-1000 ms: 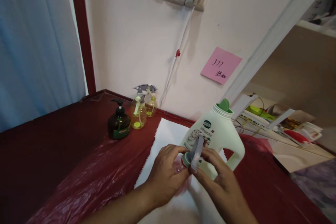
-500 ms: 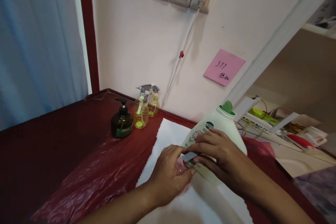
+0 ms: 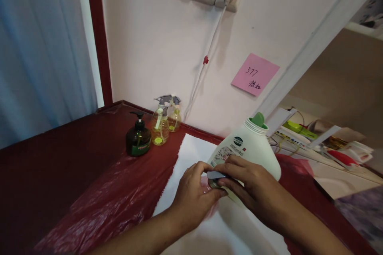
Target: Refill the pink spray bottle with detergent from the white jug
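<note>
In the head view my left hand [image 3: 193,201] is wrapped round a clear pink spray bottle [image 3: 205,184], mostly hidden by the fingers. At its top, my right hand [image 3: 253,181] pinches the grey spray head [image 3: 216,175] between thumb and fingers. Whether the head is seated on the neck I cannot tell. Right behind both hands stands a large pale green jug [image 3: 254,143], uncapped, with something green [image 3: 258,119] showing in its mouth. A white sheet [image 3: 191,151] lies under the hands and jug.
A dark brown pump bottle [image 3: 138,137] and several clear yellow spray bottles [image 3: 160,129] stand at the back left. Thin red plastic film [image 3: 119,191] covers part of the dark red table. A cable [image 3: 199,75] runs down the wall. Cluttered shelving [image 3: 323,147] is at the right.
My right hand has dropped slightly and its fingers have closed in lower over the spray head, uncovering more of the jug's label. My left hand stays round the bottle.
</note>
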A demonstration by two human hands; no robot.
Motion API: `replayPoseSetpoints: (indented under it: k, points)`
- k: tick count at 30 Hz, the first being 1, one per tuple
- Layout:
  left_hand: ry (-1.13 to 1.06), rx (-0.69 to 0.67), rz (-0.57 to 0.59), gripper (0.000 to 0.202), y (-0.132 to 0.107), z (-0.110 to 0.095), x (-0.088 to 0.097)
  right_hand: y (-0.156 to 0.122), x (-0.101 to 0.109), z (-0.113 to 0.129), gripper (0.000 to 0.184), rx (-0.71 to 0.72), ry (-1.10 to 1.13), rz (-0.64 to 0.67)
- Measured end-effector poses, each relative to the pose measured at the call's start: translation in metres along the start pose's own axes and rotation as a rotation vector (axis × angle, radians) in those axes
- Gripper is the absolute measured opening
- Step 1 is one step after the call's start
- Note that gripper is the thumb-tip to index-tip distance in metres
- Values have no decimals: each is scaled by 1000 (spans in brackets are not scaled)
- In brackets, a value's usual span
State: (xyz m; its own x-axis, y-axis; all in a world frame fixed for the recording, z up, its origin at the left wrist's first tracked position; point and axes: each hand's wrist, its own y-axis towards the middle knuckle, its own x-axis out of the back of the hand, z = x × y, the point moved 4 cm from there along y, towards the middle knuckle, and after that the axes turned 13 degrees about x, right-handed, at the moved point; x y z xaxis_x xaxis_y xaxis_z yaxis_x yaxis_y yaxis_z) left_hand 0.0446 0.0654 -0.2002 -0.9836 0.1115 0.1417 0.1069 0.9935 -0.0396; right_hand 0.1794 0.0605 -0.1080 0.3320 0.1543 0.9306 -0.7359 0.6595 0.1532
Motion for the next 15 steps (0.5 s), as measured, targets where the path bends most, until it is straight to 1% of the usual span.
replayPoseSetpoints:
  k: [2,5,9,11,13,15]
  points:
    - [10,-41,-7,28,1,-2,0,1,0,0,32,3,2,3]
    - [36,-118,-12,25,0,-1,1,3,1,0,32,-3,-5,26]
    - [81,-201,-7,8,-5,3,0,5,1,2,27,-31,-35,54]
    - [90,-229,-4,7,-7,3,-1,6,2,2,23,-60,-63,57]
    - [68,-204,5,9,-8,2,-2,8,1,4,21,-91,-86,63]
    - [16,-125,-9,23,-6,1,-3,10,0,5,20,-122,-104,72]
